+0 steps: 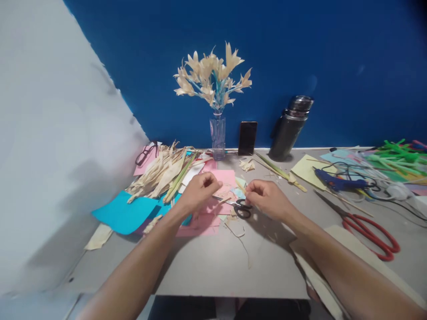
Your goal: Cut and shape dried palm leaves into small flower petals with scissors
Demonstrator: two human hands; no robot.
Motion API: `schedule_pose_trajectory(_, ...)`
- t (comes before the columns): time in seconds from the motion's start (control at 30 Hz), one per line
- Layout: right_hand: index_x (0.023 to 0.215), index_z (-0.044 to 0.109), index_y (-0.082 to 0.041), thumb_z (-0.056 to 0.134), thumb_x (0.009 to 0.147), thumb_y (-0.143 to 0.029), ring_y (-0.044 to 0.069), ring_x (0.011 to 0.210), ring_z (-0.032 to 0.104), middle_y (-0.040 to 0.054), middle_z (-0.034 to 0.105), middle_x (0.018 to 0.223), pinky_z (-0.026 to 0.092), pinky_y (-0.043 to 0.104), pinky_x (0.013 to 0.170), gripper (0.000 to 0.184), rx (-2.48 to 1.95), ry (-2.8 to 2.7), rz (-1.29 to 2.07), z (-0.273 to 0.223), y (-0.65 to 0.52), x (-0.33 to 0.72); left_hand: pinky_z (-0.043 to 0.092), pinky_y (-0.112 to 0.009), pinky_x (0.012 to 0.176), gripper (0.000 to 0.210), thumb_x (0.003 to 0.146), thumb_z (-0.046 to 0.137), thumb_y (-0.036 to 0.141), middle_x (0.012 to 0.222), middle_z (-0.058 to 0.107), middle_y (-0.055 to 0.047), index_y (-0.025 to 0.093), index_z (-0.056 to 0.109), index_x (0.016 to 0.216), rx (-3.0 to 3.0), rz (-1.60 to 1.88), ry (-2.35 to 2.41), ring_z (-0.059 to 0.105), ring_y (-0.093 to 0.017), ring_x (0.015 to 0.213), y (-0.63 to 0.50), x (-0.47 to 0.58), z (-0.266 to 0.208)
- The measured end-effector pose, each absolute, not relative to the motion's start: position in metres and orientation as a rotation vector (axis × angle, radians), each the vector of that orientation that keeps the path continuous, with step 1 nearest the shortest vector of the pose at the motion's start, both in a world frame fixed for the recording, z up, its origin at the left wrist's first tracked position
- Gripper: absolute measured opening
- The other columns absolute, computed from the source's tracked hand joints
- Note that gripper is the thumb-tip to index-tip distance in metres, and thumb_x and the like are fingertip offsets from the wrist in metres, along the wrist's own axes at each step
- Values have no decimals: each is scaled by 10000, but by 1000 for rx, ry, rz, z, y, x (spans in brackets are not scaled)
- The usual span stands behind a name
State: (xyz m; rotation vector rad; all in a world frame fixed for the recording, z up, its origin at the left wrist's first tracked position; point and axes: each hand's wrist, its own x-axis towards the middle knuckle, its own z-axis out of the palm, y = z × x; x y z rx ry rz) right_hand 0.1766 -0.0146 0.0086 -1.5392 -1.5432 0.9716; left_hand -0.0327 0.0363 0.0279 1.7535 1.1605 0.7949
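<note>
My left hand (201, 190) hovers over pink paper (224, 178), its fingers curled with the thumb against them. Whatever it may hold is too small to make out. Across from it, my right hand (268, 199) pinches a thin pale husk strip (240, 186) that points up and left. Small scissors (243, 210) with black handles lie between and just below the hands, blades toward the left. Husk scraps are scattered around them. Left of my left hand is a heap of dried corn husks (160, 171) beside a turquoise sheet (125, 212).
Pale husk flowers (213, 73) stand in a clear bottle (218, 138) by the blue wall. A phone (247, 138) and a dark flask (289, 129) are to its right. Red-handled scissors (370, 235), a blue glue gun (340, 180) and green pipe cleaners (400, 153) lie at the right.
</note>
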Motion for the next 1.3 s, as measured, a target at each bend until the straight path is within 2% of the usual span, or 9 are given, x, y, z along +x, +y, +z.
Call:
schedule_pose_trajectory(0.1, 690, 623, -190, 557, 698, -192, 162, 610, 601, 6, 692, 652, 406, 246, 543, 67, -1565, -1549, 955, 4, -9, 180, 270, -267, 534, 226, 691, 678, 344, 549, 542, -6, 201, 545, 576, 2075, 504, 1392, 461, -156, 526, 34, -39, 19)
schedule_pose_trajectory(0.2, 700, 630, -191, 548, 698, -182, 162, 609, 601, 5, 694, 655, 406, 246, 540, 83, -1596, -1563, 956, 1, -9, 179, 244, -279, 543, 194, 692, 630, 247, 550, 554, -29, 203, 523, 535, 2179, 420, 1510, 473, -173, 534, 29, -37, 9)
schedule_pose_trajectory(0.4, 716, 639, -191, 559, 759, -223, 138, 555, 564, 0, 674, 654, 382, 235, 501, 97, -1495, -1825, 1226, 8, -19, 173, 344, -236, 483, 110, 736, 535, 215, 603, 631, -24, 200, 479, 642, 1537, 595, 1089, 556, -143, 505, 29, -31, 10)
schedule_pose_trajectory(0.47, 801, 665, -195, 603, 785, -298, 137, 582, 563, 4, 686, 720, 389, 235, 517, 121, -1478, -1844, 1126, 8, -22, 170, 370, -219, 456, 83, 725, 556, 213, 640, 661, -31, 198, 476, 705, 1312, 587, 944, 592, -141, 502, 26, -27, 10)
schedule_pose_trajectory(0.57, 941, 669, -200, 649, 784, -349, 144, 649, 585, 8, 695, 793, 415, 236, 569, 218, -1459, -1705, 931, 5, -22, 164, 374, -200, 413, 76, 717, 580, 208, 557, 622, 0, 185, 517, 754, 1236, 569, 925, 551, -116, 422, 17, -17, 3)
schedule_pose_trajectory(0.73, 767, 659, -182, 603, 781, -238, 127, 576, 572, -12, 667, 660, 397, 225, 549, 80, -1455, -1653, 862, 0, -22, 159, 355, -182, 382, 79, 754, 549, 214, 461, 542, 38, 171, 547, 688, 1365, 539, 1023, 457, -76, 349, 4, -7, -1)
schedule_pose_trajectory(0.93, 856, 708, -217, 558, 830, -224, 166, 765, 630, 18, 732, 833, 353, 251, 641, 153, -1569, -2060, 478, 6, -27, 161, 301, -191, 402, 208, 773, 500, 223, 429, 515, 33, 163, 554, 581, 1628, 480, 1075, 437, -76, 357, 3, -9, 4)
schedule_pose_trajectory(1.1, 692, 673, -206, 512, 856, -254, 173, 701, 623, 38, 718, 733, 256, 287, 583, 234, -1750, -2312, 194, 10, -31, 157, 304, -212, 450, 207, 746, 501, 210, 457, 531, 22, 174, 524, 544, 1871, 487, 1170, 488, -106, 445, 0, -7, -1)
schedule_pose_trajectory(1.3, 786, 717, -235, 498, 851, -259, 196, 700, 641, 47, 743, 778, 254, 293, 571, 229, -1907, -2260, 95, 11, -18, 174, 271, -224, 400, 226, 731, 477, 208, 373, 466, 35, 188, 492, 506, 1746, 425, 1207, 421, -102, 341, -1, -8, 6)
